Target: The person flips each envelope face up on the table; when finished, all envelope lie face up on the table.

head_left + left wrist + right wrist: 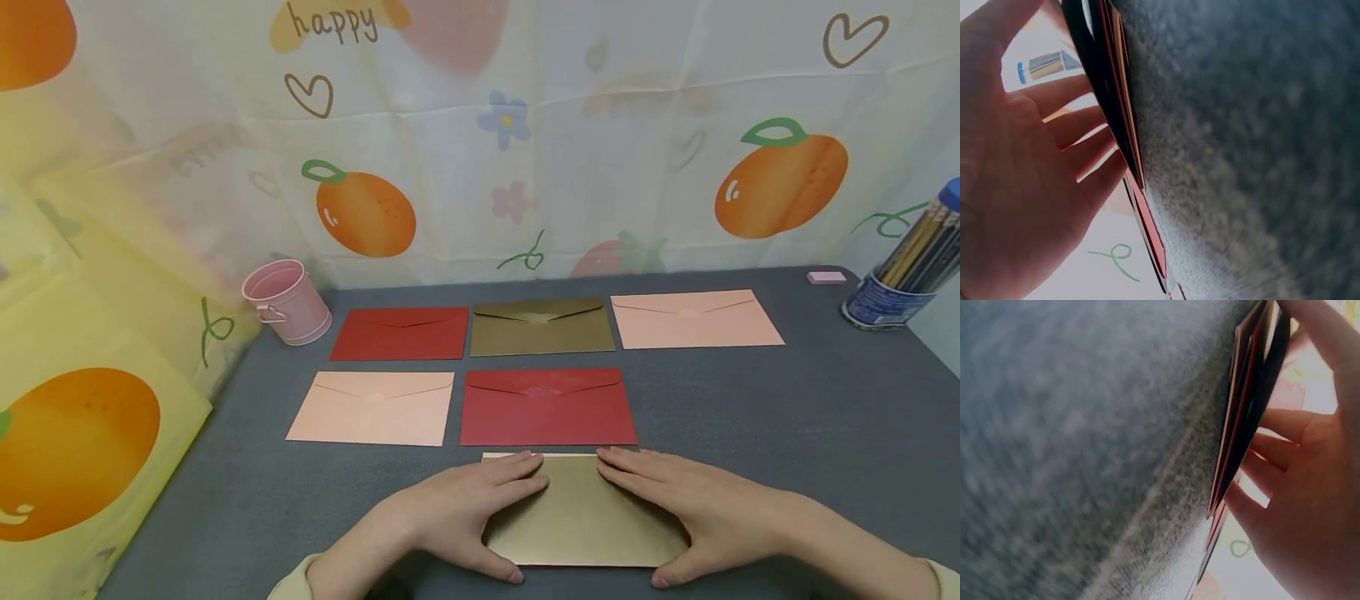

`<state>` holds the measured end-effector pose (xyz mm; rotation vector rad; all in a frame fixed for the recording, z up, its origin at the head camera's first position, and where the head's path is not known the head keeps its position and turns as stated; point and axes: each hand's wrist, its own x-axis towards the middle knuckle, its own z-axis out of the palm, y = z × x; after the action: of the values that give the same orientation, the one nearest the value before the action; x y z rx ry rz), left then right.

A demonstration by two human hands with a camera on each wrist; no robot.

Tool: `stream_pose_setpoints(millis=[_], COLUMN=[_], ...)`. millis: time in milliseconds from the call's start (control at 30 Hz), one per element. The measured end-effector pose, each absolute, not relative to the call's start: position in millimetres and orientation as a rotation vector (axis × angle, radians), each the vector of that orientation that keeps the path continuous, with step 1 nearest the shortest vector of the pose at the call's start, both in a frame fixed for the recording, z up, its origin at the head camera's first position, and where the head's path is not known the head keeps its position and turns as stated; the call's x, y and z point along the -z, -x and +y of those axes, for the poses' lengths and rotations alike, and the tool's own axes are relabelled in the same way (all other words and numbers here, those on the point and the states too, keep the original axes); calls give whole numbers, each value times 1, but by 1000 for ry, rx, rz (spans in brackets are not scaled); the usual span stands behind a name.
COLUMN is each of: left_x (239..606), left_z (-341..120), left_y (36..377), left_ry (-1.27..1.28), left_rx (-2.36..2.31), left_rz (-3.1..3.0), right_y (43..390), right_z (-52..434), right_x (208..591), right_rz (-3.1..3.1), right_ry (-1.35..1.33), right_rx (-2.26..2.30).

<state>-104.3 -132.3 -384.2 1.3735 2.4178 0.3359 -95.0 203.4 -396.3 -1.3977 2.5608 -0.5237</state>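
A stack of envelopes [588, 521] with a gold one on top lies at the near middle of the table. My left hand [468, 508] rests along its left side, fingertips at the far edge and thumb by the near edge. On the right side my right hand [716, 510] lies the same way, its fingers extended. In the right wrist view, pink and red edges show beneath the top of the envelope stack [1241, 419]. Just beyond the stack lie a red envelope [549, 417] and a pink envelope [375, 417].
Farther back, a red envelope [401, 335], a gold envelope [542, 335] and a pink envelope [693, 325] form a row. A pink bucket [288, 304] stands at the back left. At the back right are a pink eraser [827, 277] and a jar of pencils [888, 300].
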Motion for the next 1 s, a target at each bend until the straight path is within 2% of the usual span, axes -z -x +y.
stream_pose_setpoints(millis=[367,633,833,1000], left_x=[378,380,381,380], left_z=[-141,-144,-146,-146], left_y=[116,124,128,133], left_ry=[-1366,-1423,-1480,-1484], left_rx=[-669,-1018,-1263,-1445], left_rz=[2330,2277,2311,2331], right_y=[106,112,118,120], right_z=[212,214,215,215], right_x=[386,385,385,384], right_rz=[2475,2399,2369,2409], right_ry=[1530,1467,1467,1367], right_rx=[813,1188,1352,1445])
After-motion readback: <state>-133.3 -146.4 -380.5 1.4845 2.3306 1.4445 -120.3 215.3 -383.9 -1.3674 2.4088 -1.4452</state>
